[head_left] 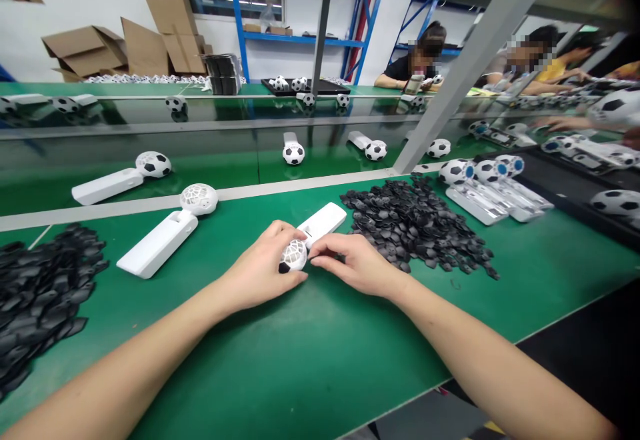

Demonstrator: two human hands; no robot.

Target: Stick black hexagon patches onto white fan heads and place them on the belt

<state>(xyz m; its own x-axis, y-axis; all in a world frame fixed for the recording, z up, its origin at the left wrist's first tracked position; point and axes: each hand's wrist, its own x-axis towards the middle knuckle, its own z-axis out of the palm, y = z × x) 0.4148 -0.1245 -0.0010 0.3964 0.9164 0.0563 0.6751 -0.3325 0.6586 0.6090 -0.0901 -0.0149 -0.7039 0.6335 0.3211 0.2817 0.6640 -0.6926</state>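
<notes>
A white handheld fan (326, 222) with a football-patterned round head lies on the green table in front of me. Its head shows a white lattice with one black patch near the lower left. My left hand (263, 263) is closed around that head, fingers on top and thumb at the near side. Close to the head's right edge, my right hand (357, 263) pinches a small black piece (313, 258) between thumb and forefinger. Beyond my right hand spreads a heap of black plastic pieces (415, 223).
Another white fan (160, 243) with a bare lattice head lies at left, near a second black heap (43, 293). Several football-headed fans rest on the green conveyor (215, 153). A grey post (465, 67) slants up at right, beside stacked fans (483, 203). Co-workers sit across.
</notes>
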